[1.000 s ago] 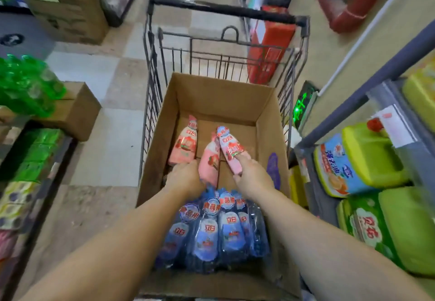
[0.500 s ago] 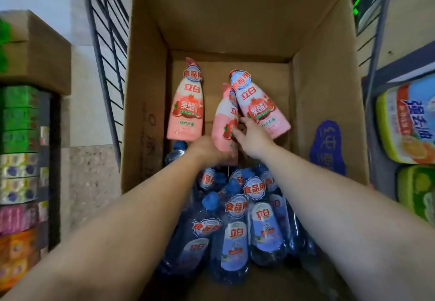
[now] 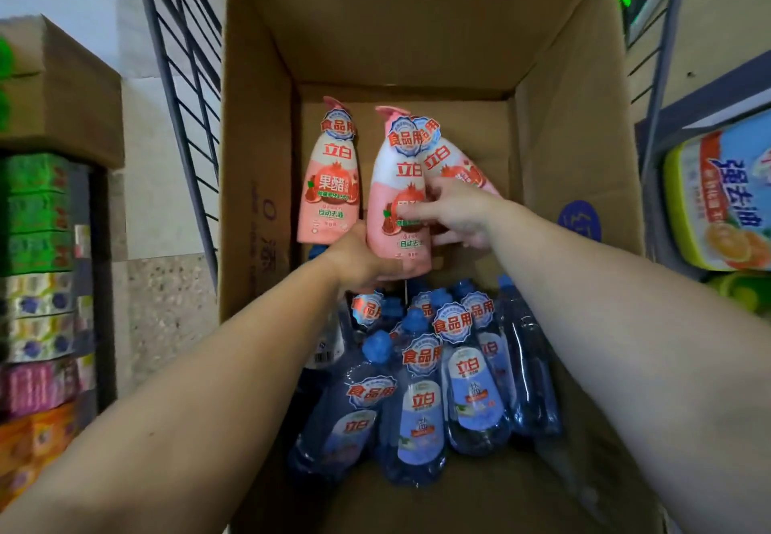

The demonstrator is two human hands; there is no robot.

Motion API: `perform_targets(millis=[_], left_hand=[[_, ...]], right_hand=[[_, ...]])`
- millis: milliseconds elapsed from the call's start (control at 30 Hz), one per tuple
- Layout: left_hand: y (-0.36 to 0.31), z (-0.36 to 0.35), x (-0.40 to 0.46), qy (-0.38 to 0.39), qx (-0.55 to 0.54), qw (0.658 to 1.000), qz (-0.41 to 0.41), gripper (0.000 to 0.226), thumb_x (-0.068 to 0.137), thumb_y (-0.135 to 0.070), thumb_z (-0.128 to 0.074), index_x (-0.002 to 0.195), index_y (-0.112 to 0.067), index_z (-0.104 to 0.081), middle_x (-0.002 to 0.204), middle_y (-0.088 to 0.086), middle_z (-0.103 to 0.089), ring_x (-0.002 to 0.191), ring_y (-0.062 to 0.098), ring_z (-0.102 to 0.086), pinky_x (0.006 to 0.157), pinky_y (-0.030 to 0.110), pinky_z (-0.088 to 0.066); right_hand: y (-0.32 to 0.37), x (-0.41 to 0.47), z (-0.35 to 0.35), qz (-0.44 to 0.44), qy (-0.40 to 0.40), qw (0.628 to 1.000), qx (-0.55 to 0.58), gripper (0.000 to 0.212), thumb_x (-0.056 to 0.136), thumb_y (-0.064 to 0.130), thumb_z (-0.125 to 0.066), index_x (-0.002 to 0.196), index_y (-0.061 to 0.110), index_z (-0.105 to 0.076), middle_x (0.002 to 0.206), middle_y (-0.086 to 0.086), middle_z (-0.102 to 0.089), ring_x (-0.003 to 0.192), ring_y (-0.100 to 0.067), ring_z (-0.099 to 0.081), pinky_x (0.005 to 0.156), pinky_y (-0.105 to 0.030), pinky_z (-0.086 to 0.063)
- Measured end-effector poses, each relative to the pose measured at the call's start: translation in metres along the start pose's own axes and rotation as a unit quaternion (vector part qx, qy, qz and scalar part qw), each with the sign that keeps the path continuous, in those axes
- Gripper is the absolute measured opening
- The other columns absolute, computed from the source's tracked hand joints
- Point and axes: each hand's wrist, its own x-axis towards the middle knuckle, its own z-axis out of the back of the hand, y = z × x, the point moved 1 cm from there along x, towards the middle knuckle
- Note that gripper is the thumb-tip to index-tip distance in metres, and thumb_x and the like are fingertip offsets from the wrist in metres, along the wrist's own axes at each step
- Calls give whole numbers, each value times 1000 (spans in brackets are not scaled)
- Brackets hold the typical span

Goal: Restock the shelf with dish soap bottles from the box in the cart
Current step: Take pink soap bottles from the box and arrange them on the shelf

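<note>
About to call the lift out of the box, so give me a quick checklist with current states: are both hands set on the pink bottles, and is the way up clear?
1. Left hand grips the middle pink bottle at its base: ok.
2. Right hand on the right pink bottle: fingers reach across both bottles, firm hold cannot tell.
3. Left pink bottle free of both hands: ok, it stays in the box.
4. Caps closed on the held bottles: cannot tell.
5. Space above the box open for lifting: ok.
6. Blue bottles below clear of the held ones: ok.
</note>
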Motion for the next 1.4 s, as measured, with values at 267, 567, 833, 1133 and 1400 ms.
perform_targets(millis=[267,567,833,1133,1400], left_hand=[[-24,-1,-44,46,33,995,-81,52,71,2,-79,114,-16,-54,97,1,-70,86,10,-69,59,19,-54],[-78,-50,-102,79,159,964,-198,32,69,-1,-83,91,-17,-67,80,-5,-68,69,8,-60,53,17,-49],[-105,-155,-203,169,251,888,-346,45,65,9,-82,99,-14,-66,91,1,-71,79,6,-66,68,24,-58],[-18,-322,-363,259,314,803,-436,52,51,-21,-89,99,-14,-71,97,5,-76,88,16,-68,84,40,-58],[72,-486,-517,413,353,695,-471,30,68,3,-82,83,-18,-65,64,-13,-70,58,-2,-59,56,17,-49]], right_hand=[[34,-85,14,110,-18,990,-82,52,72,22,-84,114,26,-53,106,1,-71,90,-21,-69,60,-30,-53],[32,-221,24,286,-197,926,-144,66,65,14,-89,122,16,-55,104,9,-67,86,4,-63,80,-13,-51],[-45,-390,43,321,-380,860,-108,73,62,24,-90,125,17,-55,111,6,-68,100,-10,-65,95,-34,-51],[-242,-616,-19,303,-543,783,-26,64,65,16,-88,120,19,-54,98,13,-66,80,8,-61,74,-7,-48],[-399,-803,-93,229,-691,685,12,68,66,18,-88,125,15,-55,109,2,-70,93,-10,-67,77,-25,-55]])
